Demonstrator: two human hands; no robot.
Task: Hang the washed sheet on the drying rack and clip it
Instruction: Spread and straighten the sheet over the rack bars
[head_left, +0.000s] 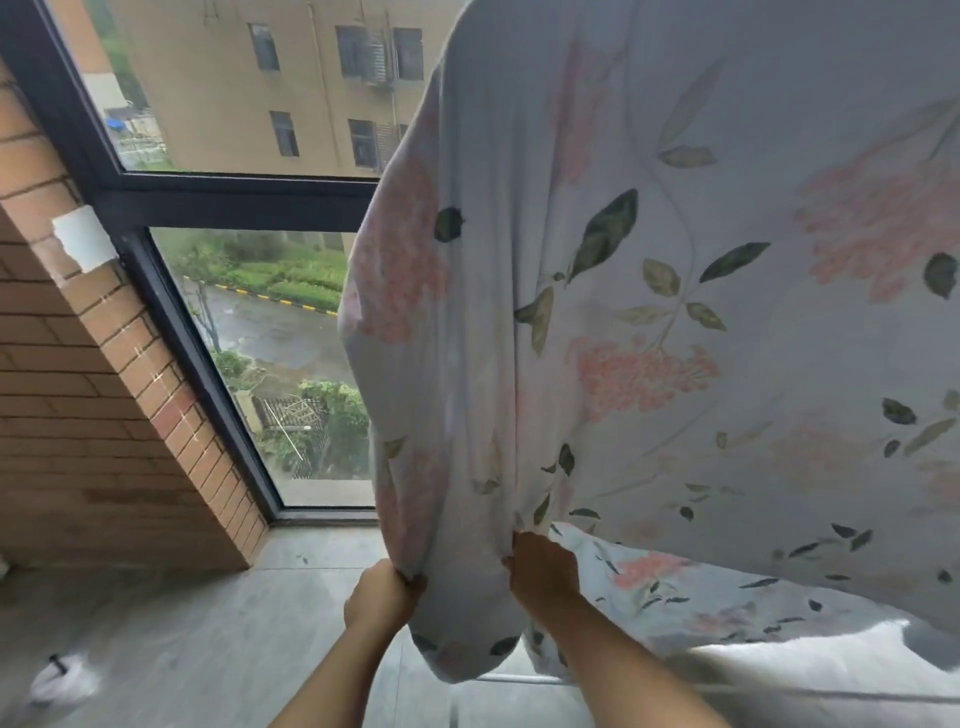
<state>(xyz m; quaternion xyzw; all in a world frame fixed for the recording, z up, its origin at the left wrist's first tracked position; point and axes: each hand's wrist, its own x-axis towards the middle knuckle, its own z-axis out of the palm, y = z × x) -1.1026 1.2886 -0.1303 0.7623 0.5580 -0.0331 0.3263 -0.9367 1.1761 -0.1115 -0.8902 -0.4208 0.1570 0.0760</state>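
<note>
Well to the left of the pale floral cotton sheet, printed with pink blossoms and dark green leaves, runs a red-brown brick wall. On the grey floor below that wall lies a small blurred white object that cannot be identified. Between the wall and the sheet stands a dark-framed glass window, partly covered by the sheet's left edge.

At the sheet's lower left edge the left hand grips a bunch of the fabric, fingers curled round it. The sheet itself is raised high, billowing across the right half of the view, with a loose fold sagging between the two hands. Just right of that fold the right hand pinches the sheet's gathered hem, fingers closed on the cloth.

Beneath the sagging fold a thin white metal rail of the drying rack shows. Whether the cloth touches it cannot be told.

The task looks to be in its early part. The sheet is in hand and spread above the rack, but it does not appear draped over a rail yet. No clips are in view. Laying the sheet over the rail, evening it out and clipping it all seem left to do.
</note>
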